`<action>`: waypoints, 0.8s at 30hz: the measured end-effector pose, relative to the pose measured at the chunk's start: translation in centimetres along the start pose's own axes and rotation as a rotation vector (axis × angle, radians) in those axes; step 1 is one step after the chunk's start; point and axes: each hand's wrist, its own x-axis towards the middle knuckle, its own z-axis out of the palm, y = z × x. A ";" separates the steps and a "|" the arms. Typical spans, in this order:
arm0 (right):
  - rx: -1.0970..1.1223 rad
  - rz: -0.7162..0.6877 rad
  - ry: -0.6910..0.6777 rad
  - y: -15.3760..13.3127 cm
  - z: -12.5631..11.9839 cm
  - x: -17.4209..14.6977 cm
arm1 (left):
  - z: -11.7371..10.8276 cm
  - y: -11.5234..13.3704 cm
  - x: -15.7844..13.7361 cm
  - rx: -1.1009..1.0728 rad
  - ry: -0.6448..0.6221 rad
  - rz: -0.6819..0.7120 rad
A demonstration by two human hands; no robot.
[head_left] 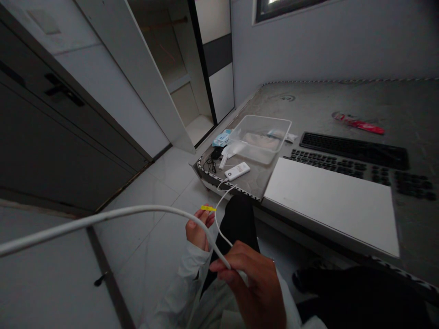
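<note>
A white cable (144, 209) arcs from the left edge of the view, close to the camera, down to my right hand (255, 283). Thumb and fingers of that hand pinch it above my lap. My left hand (199, 230), farther off above the floor, has its fingers closed on a small yellow tag (207, 208); what it is attached to cannot be made out. A thinner stretch of white cable passes beside the tag, running between my right hand and the mattress edge. There a white power bank (237, 171) lies with a cable at its near end.
On the mattress (308, 107) are a clear plastic bin (265, 153), a white box (331, 203), a black keyboard (355, 148), loose keycaps (324, 162), a red packet (363, 124), a blue-white packet (222, 138) and dark cords (211, 165). An open wardrobe (185, 103) stands behind; a dark door (58, 119) is left.
</note>
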 end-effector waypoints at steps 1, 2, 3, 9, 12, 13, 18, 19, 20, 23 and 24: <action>-0.002 0.001 0.002 0.0 0.0 0.0 | 0.0 0.0 0.0 -0.001 0.000 -0.001; -0.007 0.000 0.005 0.0 0.0 0.1 | 0.0 0.0 0.0 -0.002 -0.001 0.000; -0.011 -0.002 0.006 -0.1 0.0 0.1 | 0.0 0.0 0.0 -0.001 -0.002 0.001; -0.002 -0.012 0.013 0.0 0.1 0.1 | -0.3 -0.3 0.2 0.018 -0.012 0.005; 0.001 -0.013 0.008 0.0 0.1 0.1 | -0.3 -0.3 0.3 0.023 -0.005 -0.001; 0.004 -0.010 0.005 0.0 0.1 0.0 | -0.3 -0.3 0.2 0.025 -0.001 -0.003; 0.007 -0.009 0.005 0.0 0.0 0.0 | -0.2 -0.2 0.1 0.025 0.004 0.004; 0.007 -0.011 0.006 -0.1 0.0 0.1 | -0.2 -0.2 0.1 0.021 0.005 0.004; 0.006 -0.011 0.009 -0.1 0.0 0.1 | -0.2 -0.2 0.1 0.018 0.006 0.002; 0.007 -0.010 0.010 -0.1 0.0 0.2 | -0.2 -0.3 0.1 0.014 0.002 -0.002; 0.006 -0.009 0.009 -0.1 0.0 0.2 | -0.3 -0.3 0.1 0.016 0.000 -0.001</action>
